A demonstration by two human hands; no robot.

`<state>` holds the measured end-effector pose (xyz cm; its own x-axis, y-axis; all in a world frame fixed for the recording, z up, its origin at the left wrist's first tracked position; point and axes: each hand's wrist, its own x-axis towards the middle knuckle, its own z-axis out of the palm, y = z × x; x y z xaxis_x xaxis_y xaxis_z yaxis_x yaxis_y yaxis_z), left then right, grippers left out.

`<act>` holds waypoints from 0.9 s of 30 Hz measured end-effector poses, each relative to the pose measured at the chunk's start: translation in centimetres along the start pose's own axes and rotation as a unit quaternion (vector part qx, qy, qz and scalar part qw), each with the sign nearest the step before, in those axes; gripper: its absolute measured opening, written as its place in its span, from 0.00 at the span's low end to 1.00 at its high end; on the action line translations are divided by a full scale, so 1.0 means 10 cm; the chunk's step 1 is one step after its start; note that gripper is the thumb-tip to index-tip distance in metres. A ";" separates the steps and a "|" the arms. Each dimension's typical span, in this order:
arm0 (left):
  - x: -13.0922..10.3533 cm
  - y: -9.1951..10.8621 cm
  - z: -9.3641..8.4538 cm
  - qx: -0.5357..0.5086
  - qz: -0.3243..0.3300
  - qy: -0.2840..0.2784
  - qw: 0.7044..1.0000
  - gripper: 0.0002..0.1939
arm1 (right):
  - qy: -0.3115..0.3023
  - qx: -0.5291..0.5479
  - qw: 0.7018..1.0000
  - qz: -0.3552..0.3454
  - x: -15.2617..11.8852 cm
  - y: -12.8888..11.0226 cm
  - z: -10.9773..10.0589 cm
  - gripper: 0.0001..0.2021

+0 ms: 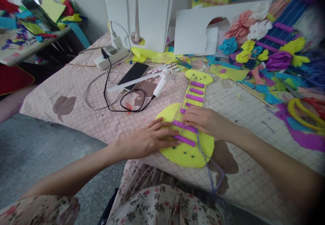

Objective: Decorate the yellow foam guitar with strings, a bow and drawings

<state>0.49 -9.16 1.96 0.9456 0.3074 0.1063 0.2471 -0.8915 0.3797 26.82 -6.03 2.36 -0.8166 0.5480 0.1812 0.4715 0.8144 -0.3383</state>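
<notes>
A yellow guitar-shaped piece (188,156) lies on the quilted cloth, with purple strips (194,98) across its neck and body. Thin purple string (220,170) runs along the neck and trails off the lower right of the body. My left hand (144,139) rests flat on the body's left side, fingers spread over the string and lower strips. Over the base of the neck is my right hand (203,119), its fingers pinched together at the string; what lies between the fingertips is too small to make out.
A white glue gun (162,82) with a black cord and a phone (133,76) lie beyond my left hand. A power strip (111,59) is farther back. Paper flowers (279,61), scraps and yellow-handled scissors (302,115) are at right; white boards (193,32) stand behind.
</notes>
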 end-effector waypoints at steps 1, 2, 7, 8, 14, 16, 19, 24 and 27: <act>0.00 0.01 -0.01 0.001 -0.001 0.000 1.000 0.20 | -0.008 -0.015 1.000 -0.011 -0.01 0.02 -0.01 0.10; 0.00 0.01 -0.01 0.001 -0.002 0.000 1.000 0.20 | -0.017 -0.032 0.999 -0.020 -0.02 0.03 -0.02 0.11; -0.01 0.01 0.00 -0.004 -0.011 -0.008 1.000 0.21 | -0.022 -0.064 0.998 -0.011 -0.02 0.09 -0.08 0.11; -0.02 0.01 0.00 -0.004 -0.014 -0.009 1.000 0.21 | -0.014 -0.045 0.999 0.009 -0.01 0.08 -0.10 0.11; -0.04 0.01 0.02 -0.002 -0.015 -0.009 1.000 0.21 | -0.033 0.293 0.934 0.203 0.05 0.04 -0.24 0.04; -0.04 0.01 0.02 -0.003 -0.016 -0.007 1.000 0.21 | -0.074 0.423 0.874 0.227 0.06 0.06 -0.26 0.05; -0.04 0.01 0.02 -0.002 -0.018 -0.009 1.000 0.21 | -0.110 0.519 0.813 0.241 0.05 0.11 -0.30 0.06; -0.04 0.01 0.03 -0.010 -0.017 0.004 1.000 0.21 | -0.122 0.531 0.803 0.242 0.01 0.30 -0.42 0.08; -0.04 0.01 0.02 -0.009 -0.019 -0.002 1.000 0.22 | -0.121 0.498 0.825 0.240 -0.02 0.52 -0.54 0.08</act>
<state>0.20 -9.41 1.75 0.9368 0.3387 0.0880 0.2783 -0.8735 0.3994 31.20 -0.89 5.62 -0.7150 0.6096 -0.3424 0.3506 -0.1111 -0.9299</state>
